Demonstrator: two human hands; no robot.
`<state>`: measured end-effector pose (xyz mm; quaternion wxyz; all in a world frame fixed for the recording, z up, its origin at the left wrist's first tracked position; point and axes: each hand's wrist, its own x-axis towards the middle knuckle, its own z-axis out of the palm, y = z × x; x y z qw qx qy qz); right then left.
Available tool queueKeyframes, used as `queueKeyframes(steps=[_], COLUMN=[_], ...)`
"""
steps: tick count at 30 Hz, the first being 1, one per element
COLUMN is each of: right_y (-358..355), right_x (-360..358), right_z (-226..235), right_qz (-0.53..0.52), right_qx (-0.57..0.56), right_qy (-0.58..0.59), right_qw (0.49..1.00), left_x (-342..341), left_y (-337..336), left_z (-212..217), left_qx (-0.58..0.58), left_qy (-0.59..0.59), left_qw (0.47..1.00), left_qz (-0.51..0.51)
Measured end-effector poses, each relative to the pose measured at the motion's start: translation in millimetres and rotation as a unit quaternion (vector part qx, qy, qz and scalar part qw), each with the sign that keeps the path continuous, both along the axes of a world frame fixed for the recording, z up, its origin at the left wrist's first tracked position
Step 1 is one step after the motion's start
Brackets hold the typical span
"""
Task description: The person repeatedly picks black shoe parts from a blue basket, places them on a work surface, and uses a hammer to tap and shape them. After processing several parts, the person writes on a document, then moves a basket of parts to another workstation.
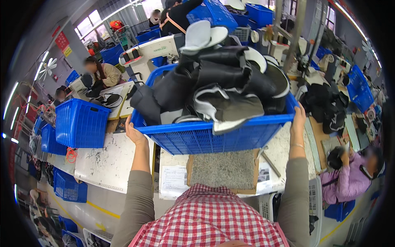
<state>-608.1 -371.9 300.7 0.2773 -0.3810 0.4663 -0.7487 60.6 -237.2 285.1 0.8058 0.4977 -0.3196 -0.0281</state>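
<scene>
While raised, both hands (135, 133) grip crate (214, 138).

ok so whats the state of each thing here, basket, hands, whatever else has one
blue basket: lifted above the table, heaped over the rim with black and white pieces
left hand: gripping the basket's left end
right hand: gripping its right end
grey pad: lying flat, uncovered
second blue basket: standing on the left table
</scene>
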Motion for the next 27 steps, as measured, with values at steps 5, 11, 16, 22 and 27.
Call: queueKeyframes(steps=[5,11,16,22,27], right_y=[15.1,210.5,399.0,393.3,438.8], right_x=[-0.3,62.7,112.3,43.8,45.0], right_z=[-47.8,-240.7,-348.6,-389.4,-339.2], right_qz=[-0.026,0.166,0.184,0.155,-0.099], right_qx=[-0.047,0.262,0.513,0.534,0.505], right_qy=[-0.015,0.059,0.268,0.415,0.244], right_qw=[0.998,0.949,0.794,0.720,0.822], left_x=[20.8,-69.0,-134.3,-107.4,-97.5], left_y=[29.2,140.0,205.3,167.3,122.4], left_z=[-38.5,-157.6,-241.6,-268.9,-300.2], left_qx=[0.066,0.266,0.513,0.611,0.656], left_qy=[-0.065,0.089,0.047,-0.062,-0.122], left_qw=[0.994,0.943,0.779,0.645,0.545], left_qz=[-0.060,-0.180,-0.357,-0.454,-0.508])
